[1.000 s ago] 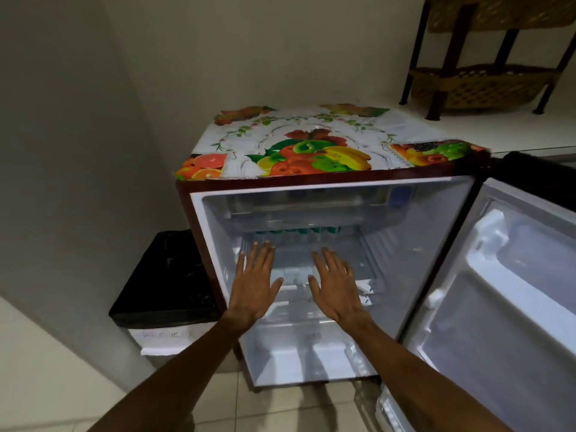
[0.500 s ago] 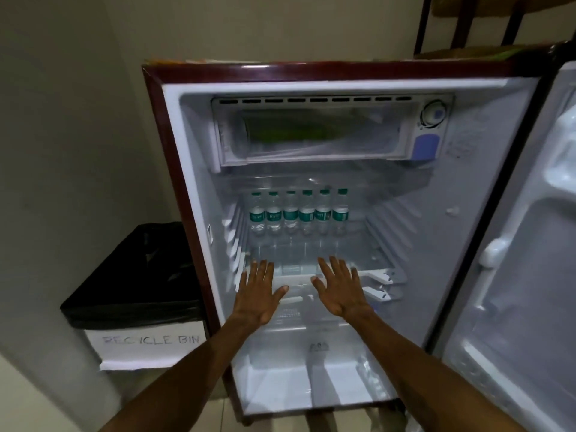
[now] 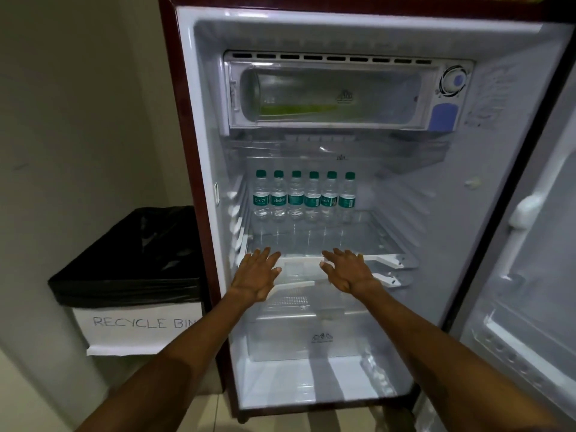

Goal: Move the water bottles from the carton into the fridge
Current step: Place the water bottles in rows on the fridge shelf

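Head view: the fridge (image 3: pixel 205 120) stands with its door (image 3: pixel 530 244) swung wide to the right. Six water bottles (image 3: pixel 304 198) stand upright in a tight row at the back of the clear middle shelf (image 3: pixel 367 241), pushed toward the left wall, with bare shelf to their right and in front of them. The carton is not in view.

The left hand (image 3: pixel 257 275) and the right hand (image 3: pixel 347 271) reach side by side to the front lip of that shelf, palms down. Neither grip holds anything: the fingers of both are straight and a little spread. Whether the fingertips touch the shelf edge cannot be told. The bottles are well apart from both hands.

A freezer box (image 3: pixel 333 95) sits closed at the top, and a black-lined recycle bin (image 3: pixel 131 260) stands just beside the fridge on the left.

The hands look ready to fetch the next bottles. To do that well, the person should probably finish the back row on the right first, then start a second row in front, setting each base flat on the shelf. Lowering bottles in from the front, not over the green caps, would keep the standing row from toppling.
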`<state>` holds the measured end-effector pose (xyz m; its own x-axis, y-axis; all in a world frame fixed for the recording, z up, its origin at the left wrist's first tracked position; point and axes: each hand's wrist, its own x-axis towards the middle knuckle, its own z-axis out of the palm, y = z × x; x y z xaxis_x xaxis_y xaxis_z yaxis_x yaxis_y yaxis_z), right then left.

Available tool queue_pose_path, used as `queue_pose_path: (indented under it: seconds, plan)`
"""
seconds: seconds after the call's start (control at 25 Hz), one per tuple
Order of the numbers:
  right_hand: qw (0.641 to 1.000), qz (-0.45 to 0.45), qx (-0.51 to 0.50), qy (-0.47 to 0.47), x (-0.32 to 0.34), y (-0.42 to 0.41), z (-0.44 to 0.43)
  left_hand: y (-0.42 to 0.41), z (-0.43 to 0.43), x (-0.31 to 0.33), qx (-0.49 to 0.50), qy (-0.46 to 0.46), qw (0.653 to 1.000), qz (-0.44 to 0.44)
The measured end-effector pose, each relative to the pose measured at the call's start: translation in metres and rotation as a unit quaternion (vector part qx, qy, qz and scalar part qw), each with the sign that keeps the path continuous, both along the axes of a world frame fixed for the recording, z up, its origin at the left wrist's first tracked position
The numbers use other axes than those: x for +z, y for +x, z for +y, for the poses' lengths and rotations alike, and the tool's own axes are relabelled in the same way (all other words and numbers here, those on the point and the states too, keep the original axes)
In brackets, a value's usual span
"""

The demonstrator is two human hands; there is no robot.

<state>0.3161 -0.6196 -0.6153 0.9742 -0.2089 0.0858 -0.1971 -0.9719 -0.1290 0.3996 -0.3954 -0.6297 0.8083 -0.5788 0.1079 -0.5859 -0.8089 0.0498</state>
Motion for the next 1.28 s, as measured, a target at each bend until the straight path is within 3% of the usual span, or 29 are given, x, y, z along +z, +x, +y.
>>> queue_pose_path:
  seconds: [0.48,0.76,0.96,1.28]
  plan:
    - [1.000,0.017,0.008,-0.002,0.008,0.002,-0.001,0.006,0.000,0.001,0.029,-0.040,0.999,0.006]
    - [0.999,-0.020,-0.029,-0.010,0.021,0.017,-0.002,0.010,-0.005,-0.010,0.053,-0.035,0.997,-0.052]
    - [0.974,-0.166,-0.130,0.079,0.040,0.050,-0.020,0.020,-0.006,-0.020,0.051,-0.067,0.993,-0.083]
    - [0.903,-0.245,-0.142,0.324,0.047,0.089,-0.063,0.015,-0.009,-0.014,0.058,-0.076,0.993,-0.062]
